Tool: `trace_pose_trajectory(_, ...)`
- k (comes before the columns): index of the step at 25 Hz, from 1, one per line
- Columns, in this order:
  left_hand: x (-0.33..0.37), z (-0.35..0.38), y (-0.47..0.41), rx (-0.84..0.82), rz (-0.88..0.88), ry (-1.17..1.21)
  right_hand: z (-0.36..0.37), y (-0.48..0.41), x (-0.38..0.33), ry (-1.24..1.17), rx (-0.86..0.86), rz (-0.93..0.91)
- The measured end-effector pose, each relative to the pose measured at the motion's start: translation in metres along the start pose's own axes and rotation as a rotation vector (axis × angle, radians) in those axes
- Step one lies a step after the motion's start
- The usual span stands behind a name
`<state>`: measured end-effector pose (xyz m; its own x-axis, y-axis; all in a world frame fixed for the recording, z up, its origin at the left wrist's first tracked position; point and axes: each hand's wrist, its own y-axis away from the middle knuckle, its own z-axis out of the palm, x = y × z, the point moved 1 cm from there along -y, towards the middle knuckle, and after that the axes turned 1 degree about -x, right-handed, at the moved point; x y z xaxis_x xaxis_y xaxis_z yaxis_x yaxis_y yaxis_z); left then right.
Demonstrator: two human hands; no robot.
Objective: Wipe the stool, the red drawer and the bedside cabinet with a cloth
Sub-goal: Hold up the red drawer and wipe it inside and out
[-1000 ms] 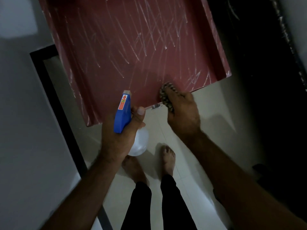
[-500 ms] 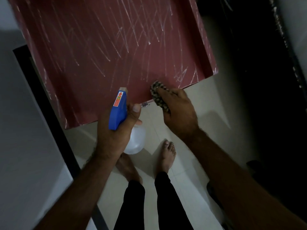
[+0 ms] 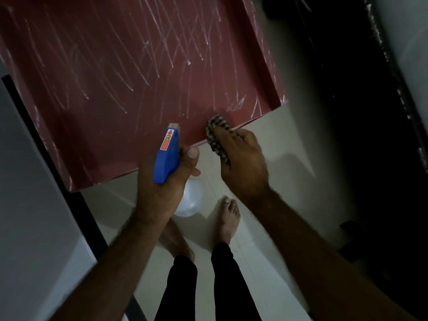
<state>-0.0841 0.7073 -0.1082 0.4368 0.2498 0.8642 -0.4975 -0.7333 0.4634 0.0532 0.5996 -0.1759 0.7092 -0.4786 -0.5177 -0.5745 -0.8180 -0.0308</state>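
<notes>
Wiping the drawer (image 3: 115, 77), head view: right hand (image 3: 243, 158) fingers clamped the cloth (image 3: 217, 123) on the near edge, slightly closer to the right corner than a second before. Left hand (image 3: 159, 191) gripped the spray bottle (image 3: 166, 156). Drawer wipe judged ongoing.

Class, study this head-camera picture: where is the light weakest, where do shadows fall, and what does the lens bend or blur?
Head view: dim overall, near black to the right of the red drawer; the right hand throws a soft shadow on the floor; the drawer's pale streaks catch light; the right forearm swells toward the wide-angle edge; the cloth looks soft.
</notes>
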Motion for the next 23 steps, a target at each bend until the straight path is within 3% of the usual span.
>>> trace_pose_trajectory(2,0.004,0.003,0.001,-0.017,0.013,-0.006,-0.009,-0.004,0.014,0.031,0.021,0.024)
trace_pose_trajectory(7,0.012,0.006,0.003,-0.017,0.007,0.06,-0.033,-0.016,0.03,0.046,0.142,0.421)
trace_pose_trajectory(23,0.014,0.008,0.007,-0.008,0.038,0.069,-0.04,-0.021,0.007,0.137,-0.032,0.565)
